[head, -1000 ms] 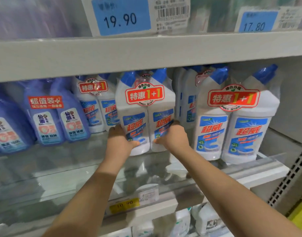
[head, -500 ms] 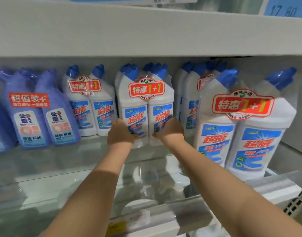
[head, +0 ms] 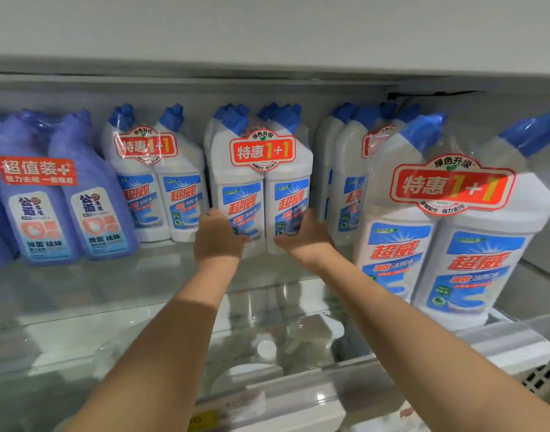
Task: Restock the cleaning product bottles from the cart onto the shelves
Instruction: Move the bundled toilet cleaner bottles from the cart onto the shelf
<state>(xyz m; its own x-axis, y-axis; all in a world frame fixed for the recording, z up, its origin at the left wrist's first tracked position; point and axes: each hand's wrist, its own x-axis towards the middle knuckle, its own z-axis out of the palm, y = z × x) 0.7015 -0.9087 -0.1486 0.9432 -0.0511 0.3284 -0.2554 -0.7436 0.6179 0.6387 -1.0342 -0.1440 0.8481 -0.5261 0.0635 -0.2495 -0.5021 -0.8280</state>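
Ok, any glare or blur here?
Head view: shrink-wrap glare and a diagonal shadow edge on the near right twin pack, swollen by the wide lens; glass shelf reflects; left hand and right hand on the middle twin pack look sharp.

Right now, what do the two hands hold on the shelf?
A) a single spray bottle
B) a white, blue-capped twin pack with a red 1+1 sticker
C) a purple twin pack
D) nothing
B: the left hand and the right hand each clasp a lower side of the white twin pack, with the thumbs across its front.
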